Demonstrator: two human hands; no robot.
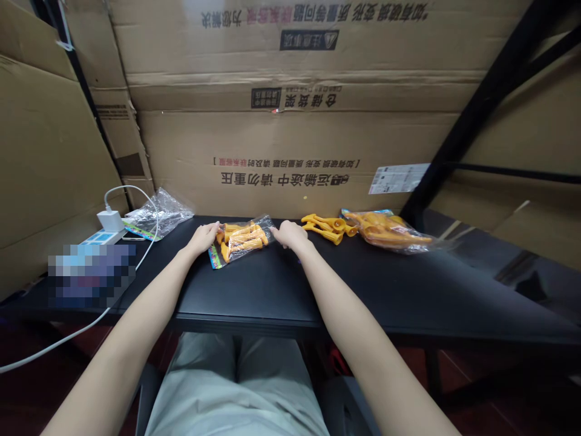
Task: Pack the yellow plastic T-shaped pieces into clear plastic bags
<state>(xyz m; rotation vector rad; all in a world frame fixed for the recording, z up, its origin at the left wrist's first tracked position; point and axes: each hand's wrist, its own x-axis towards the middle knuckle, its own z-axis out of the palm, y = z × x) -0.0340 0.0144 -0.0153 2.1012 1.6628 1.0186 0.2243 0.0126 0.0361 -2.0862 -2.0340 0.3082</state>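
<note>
A clear plastic bag (244,241) with a colourful header lies on the black table, holding several yellow-orange horn-shaped plastic pieces. My left hand (204,237) is closed on the bag's left end, beside the header. At the opposite end, my right hand (290,234) pinches the clear film with curled fingers. Just right of that hand lie several loose yellow-orange horn-shaped pieces (329,229) with flared ends. Beyond them is a second clear bag (390,231), filled with the same kind of pieces.
On the left are an empty-looking clear bag (166,212), a white charger (110,220) in a power strip (102,237), a white cable (144,257) and a pixelated item (93,274). Printed cardboard (281,133) walls the back. A black metal post (454,139) rises at right.
</note>
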